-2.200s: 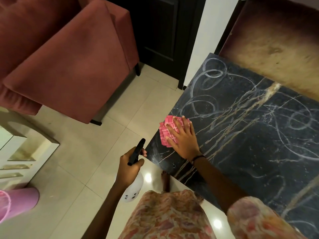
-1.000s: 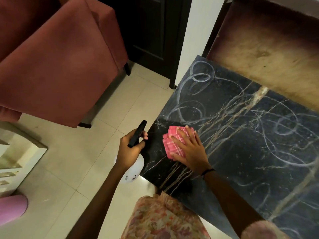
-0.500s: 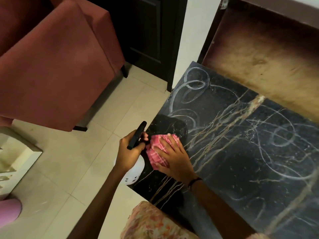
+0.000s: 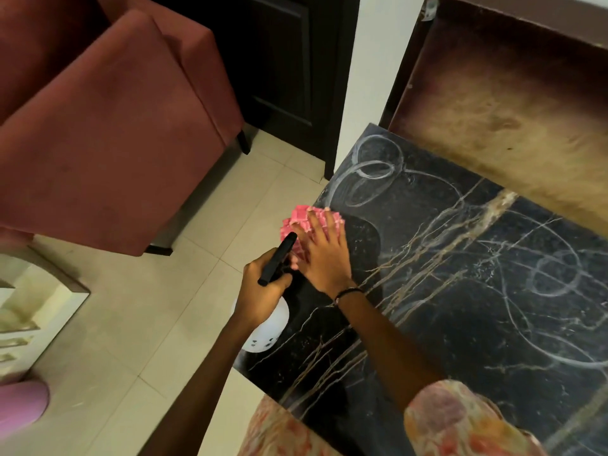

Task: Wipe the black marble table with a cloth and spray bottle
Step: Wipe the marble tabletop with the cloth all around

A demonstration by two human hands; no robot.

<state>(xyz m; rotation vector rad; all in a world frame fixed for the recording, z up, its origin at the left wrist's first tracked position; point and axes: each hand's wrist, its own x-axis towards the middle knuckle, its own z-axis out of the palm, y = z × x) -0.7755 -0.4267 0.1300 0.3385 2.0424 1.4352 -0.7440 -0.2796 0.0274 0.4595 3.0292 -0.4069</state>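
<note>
The black marble table point(image 4: 460, 291) with tan veins and white looping smears fills the right half of the view. My right hand point(image 4: 324, 250) lies flat on a pink checked cloth point(image 4: 304, 220), pressing it down at the table's left edge, where part of the cloth hangs over. My left hand point(image 4: 263, 291) grips a white spray bottle point(image 4: 266, 330) with a black trigger head point(image 4: 278, 258), held upright just off the table's left edge, close beside my right hand. A darker wiped patch shows to the right of the cloth.
A dark red armchair point(image 4: 115, 126) stands on the pale tiled floor point(image 4: 148, 324) at the left. A dark door point(image 4: 279, 60) and a white wall corner are behind. A brown stained surface point(image 4: 510, 110) borders the table's far side. A pink object point(image 4: 19, 403) and white furniture point(image 4: 33, 307) are at lower left.
My right hand has slid the cloth away from me along the table's left edge, toward the far corner. The left hand with the bottle stays close beside it.
</note>
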